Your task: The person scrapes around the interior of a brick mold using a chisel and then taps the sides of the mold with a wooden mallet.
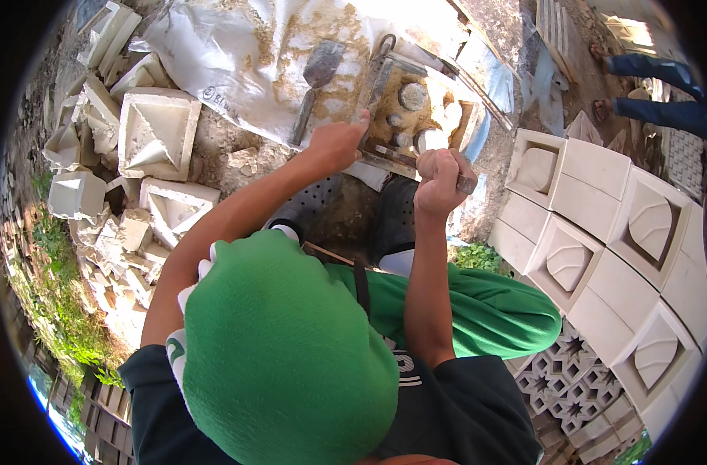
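On the ground before me lies a rectangular mould (383, 91) with a metal-looking frame, caked in sandy material, with round pale forms inside. My left hand (336, 146) is at its near left edge, forefinger stretched along the side bar and the other fingers curled at the edge; its grip is partly hidden. Above the mould's near right corner, my right hand (442, 183) is a fist around a short, thick brown handle (466, 184). What that handle belongs to is unclear. A trowel (320, 68) lies left of the mould, on a pale plastic sheet (221, 58).
Cast blocks (159, 132) and broken pieces are heaped at left. Relief tiles (566, 260) stand in rows at right, above star-patterned blocks (570, 380). Another person's legs (655, 74) show at upper right. A green hood (283, 349) covers much of the lower middle.
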{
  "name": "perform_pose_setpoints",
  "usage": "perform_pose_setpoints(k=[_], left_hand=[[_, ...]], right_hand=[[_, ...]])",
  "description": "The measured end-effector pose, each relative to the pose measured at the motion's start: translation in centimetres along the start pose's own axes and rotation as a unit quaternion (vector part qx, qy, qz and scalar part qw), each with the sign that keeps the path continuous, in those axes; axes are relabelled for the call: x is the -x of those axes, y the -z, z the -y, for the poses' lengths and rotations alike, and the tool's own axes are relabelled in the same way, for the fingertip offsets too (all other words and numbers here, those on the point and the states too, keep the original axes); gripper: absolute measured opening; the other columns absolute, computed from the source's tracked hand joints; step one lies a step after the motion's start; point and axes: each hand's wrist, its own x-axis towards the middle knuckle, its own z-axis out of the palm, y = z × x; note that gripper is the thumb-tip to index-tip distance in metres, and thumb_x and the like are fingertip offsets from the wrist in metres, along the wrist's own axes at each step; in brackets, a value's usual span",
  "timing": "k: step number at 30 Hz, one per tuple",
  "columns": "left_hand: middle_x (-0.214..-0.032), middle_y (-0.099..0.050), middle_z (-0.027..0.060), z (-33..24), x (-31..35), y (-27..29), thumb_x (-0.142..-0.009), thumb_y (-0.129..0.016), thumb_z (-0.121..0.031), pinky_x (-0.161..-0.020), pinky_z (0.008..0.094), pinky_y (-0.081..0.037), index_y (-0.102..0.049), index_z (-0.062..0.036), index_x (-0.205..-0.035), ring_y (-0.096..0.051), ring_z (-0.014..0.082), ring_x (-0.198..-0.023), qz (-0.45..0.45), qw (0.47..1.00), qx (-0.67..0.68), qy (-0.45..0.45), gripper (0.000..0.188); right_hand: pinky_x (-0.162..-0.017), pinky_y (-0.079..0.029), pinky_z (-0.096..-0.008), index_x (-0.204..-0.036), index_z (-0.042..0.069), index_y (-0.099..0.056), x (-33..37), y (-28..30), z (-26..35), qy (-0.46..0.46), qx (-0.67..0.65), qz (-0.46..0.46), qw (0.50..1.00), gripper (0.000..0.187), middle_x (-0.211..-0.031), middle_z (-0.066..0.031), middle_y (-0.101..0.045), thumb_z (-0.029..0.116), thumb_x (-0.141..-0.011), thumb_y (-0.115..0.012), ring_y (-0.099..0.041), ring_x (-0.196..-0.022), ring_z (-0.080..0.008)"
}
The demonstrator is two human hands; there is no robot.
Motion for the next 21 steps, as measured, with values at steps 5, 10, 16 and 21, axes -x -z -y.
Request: perform_pose_setpoints(k=[5, 10, 16, 21], left_hand=[[-0.09, -0.068, 0.0174, -0.3, 0.3, 0.1, -0.083, -0.069, -0.023, -0.073, 0.0458, -0.051, -0.021, -0.0015, -0.149, -0.065, 0.0358, -0.088, 0.005, 1.0, -0.016, -0.009, 0.084], [-0.091, -0.067, 0.0174, -0.4, 0.1, 0.4, -0.084, -0.068, -0.022, -0.072, 0.0461, -0.051, -0.02, -0.0014, -0.149, -0.065, 0.0358, -0.088, 0.016, 1.0, -0.014, -0.002, 0.084], [-0.091, -0.067, 0.0183, -0.1, 0.1, -0.1, -0.084, -0.067, -0.021, -0.073, 0.0467, -0.051, -0.02, -0.0018, -0.149, -0.065, 0.0358, -0.088, 0.01, 1.0, -0.017, -0.004, 0.083], [-0.092, -0.067, 0.0183, -0.1, -0.1, 0.1, -0.084, -0.066, -0.02, -0.073, 0.0469, -0.051, -0.019, -0.0011, -0.149, -0.065, 0.0362, -0.088, 0.004, 1.0, -0.019, -0.012, 0.082]], right_hand=[[-0.043, -0.022, -0.0303, -0.053, 0.007, -0.029, 0.3, 0.6, -1.4, 0.014, 0.046, 0.052, 0.998, 0.038, -0.048, 0.0005, -0.028, 0.004, -0.088, -0.043, -0.024, -0.043, -0.0096], [-0.044, -0.022, -0.0298, -0.053, 0.006, -0.03, 0.5, 0.5, -0.9, 0.005, 0.027, 0.028, 0.999, 0.037, -0.048, 0.0002, -0.029, 0.004, -0.088, -0.044, -0.025, -0.044, -0.0089], [-0.044, -0.022, -0.0304, -0.053, 0.008, -0.031, 0.1, 0.7, 0.3, 0.018, -0.005, -0.016, 1.0, 0.038, -0.048, 0.0003, -0.028, 0.005, -0.088, -0.046, -0.024, -0.043, -0.0095], [-0.044, -0.021, -0.0282, -0.054, 0.006, -0.031, -0.6, 2.0, 0.6, -0.001, -0.053, 0.009, 0.999, 0.037, -0.05, 0.0012, -0.033, 0.004, -0.087, -0.047, -0.027, -0.047, -0.0064]])
